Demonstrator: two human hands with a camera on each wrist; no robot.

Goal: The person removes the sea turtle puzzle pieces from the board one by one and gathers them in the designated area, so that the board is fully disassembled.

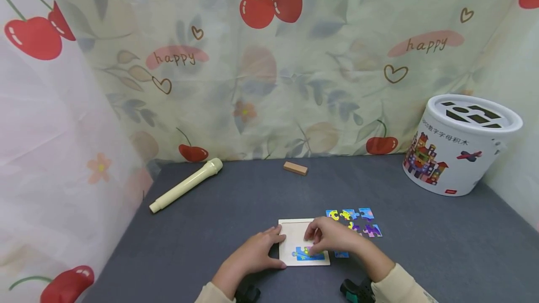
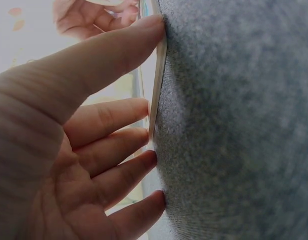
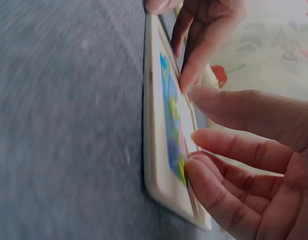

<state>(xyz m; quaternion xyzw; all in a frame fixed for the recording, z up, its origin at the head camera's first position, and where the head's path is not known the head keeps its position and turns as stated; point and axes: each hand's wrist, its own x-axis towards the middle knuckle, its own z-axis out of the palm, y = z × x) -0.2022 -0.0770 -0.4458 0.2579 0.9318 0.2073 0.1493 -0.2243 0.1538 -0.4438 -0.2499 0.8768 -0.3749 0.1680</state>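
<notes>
A shallow light-wood puzzle tray (image 1: 292,233) lies on the dark table. Joined blue, yellow and pink jigsaw pieces (image 1: 304,257) fill part of its lower area. My left hand (image 1: 258,250) steadies the tray at its left side, fingers along the edge and thumb at the near corner. In the left wrist view, those fingers (image 2: 113,117) look nearly straight against the rim. My right hand (image 1: 332,237) is over the tray, its fingers bent and touching the joined pieces (image 3: 172,117). No loose piece shows between its fingertips. Several loose jigsaw pieces (image 1: 365,214) lie right of the tray, partly hidden by that hand.
At the back left lies a cream-coloured stick with a knob end (image 1: 185,186). A small wooden block (image 1: 295,168) sits near the back edge. The white lidded bucket (image 1: 459,148) stands at the back right. Patterned cloth (image 1: 269,83) hangs behind the table.
</notes>
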